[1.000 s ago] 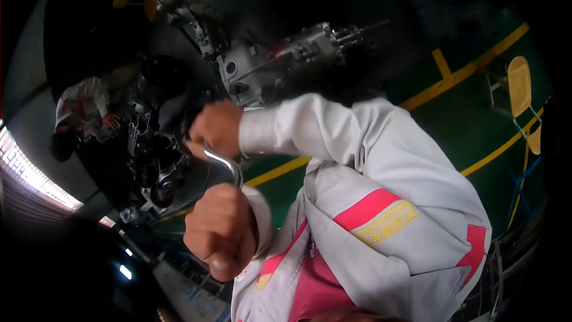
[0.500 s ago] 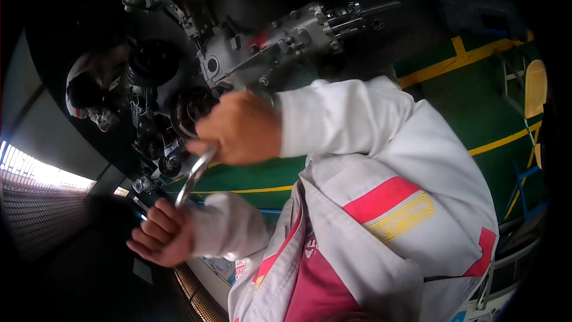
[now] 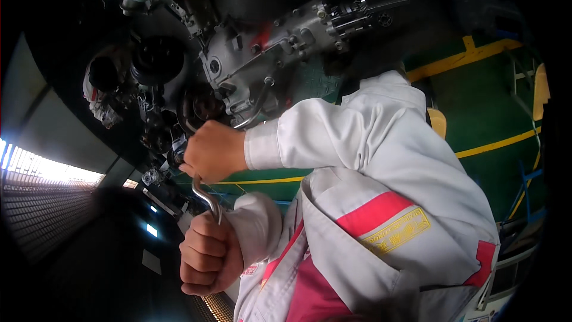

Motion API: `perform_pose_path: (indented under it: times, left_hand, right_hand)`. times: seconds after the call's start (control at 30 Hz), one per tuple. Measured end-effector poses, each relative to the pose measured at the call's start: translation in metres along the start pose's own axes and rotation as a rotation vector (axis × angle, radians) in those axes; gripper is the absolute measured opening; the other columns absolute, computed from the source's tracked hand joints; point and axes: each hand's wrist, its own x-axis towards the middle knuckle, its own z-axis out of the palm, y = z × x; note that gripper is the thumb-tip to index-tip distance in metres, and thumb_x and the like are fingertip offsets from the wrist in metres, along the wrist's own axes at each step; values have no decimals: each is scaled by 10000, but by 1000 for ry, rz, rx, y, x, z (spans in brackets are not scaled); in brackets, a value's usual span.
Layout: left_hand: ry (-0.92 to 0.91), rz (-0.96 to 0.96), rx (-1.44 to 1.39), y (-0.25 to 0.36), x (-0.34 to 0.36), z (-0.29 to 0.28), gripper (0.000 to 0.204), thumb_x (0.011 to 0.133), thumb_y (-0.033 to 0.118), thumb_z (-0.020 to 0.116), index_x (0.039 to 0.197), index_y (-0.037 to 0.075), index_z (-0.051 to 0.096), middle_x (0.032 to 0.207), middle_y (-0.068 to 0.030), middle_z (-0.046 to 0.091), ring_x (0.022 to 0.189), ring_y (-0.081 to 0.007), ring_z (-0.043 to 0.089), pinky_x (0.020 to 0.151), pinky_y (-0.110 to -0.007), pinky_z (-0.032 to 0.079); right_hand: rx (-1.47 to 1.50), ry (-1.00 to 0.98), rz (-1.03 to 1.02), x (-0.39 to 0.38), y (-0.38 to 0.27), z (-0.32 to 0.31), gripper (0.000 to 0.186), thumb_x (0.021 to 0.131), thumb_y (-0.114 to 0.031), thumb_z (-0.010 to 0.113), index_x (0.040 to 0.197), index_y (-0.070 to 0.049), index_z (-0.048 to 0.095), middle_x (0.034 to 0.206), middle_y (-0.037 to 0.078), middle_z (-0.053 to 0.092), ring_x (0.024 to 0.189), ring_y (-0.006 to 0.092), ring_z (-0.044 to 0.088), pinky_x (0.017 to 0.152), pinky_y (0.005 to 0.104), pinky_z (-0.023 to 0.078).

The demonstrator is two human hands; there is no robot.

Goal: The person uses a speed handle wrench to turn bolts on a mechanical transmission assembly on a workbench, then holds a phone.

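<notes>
A bent chrome crank handle point(image 3: 205, 192) runs between my hands. My left hand point(image 3: 209, 256), low in the view, is closed around its lower end. My right hand point(image 3: 212, 150) is closed on the handle higher up, with its far end hidden behind my fingers and among dark parts. Just beyond my right hand are a dark round hub point(image 3: 199, 104) and a silver cast gearbox housing point(image 3: 265, 50) with a shaft at its right end. My white sleeves, with my jacket's red stripes, fill the lower right.
A co-worker point(image 3: 101, 83) bends over machinery at the left, beside a black disc point(image 3: 156, 58). Yellow chairs point(image 3: 539, 89) stand at the right on a green floor point(image 3: 476, 101) with yellow lines. A bright window point(image 3: 50, 167) is at the lower left.
My hands and the handle have swung out to the left, then back rightward, changing the handle's slant. The view has shifted a little, and the co-worker has bent over further.
</notes>
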Motion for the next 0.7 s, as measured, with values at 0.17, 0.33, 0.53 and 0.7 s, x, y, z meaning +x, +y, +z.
perform_pose_path:
  times: [0.17,0.33,0.53,0.7]
  left_hand:
    - [-60,-34,31,22,-20,-24,429,926,255,389,520,184,271,406,78,227,356,-65,137,422,-255,137]
    - [161,-83,-56,16,10,-75,440,932,267,399,522,186,263,412,59,234,351,-78,136,385,-252,152]
    - [242,-129,-18,4,39,-65,420,869,276,414,493,189,246,396,61,222,346,-72,137,376,-243,136]
    - [57,-60,-14,-5,31,-39,378,838,271,444,512,184,272,408,77,225,354,-66,151,393,-234,138]
  right_hand:
    - [14,238,-17,6,7,-30,413,845,-360,587,550,-72,556,521,123,548,509,325,570,513,413,439]
    - [90,287,-279,-45,22,-59,377,776,-336,684,544,-111,488,492,63,481,481,264,522,582,360,430]
    - [-18,96,-315,-73,7,-24,225,617,-249,686,564,-113,514,506,49,512,473,231,526,647,325,438]
    - [-202,-323,-174,-26,8,8,140,677,-225,616,631,-104,670,636,90,646,626,257,656,620,387,501]
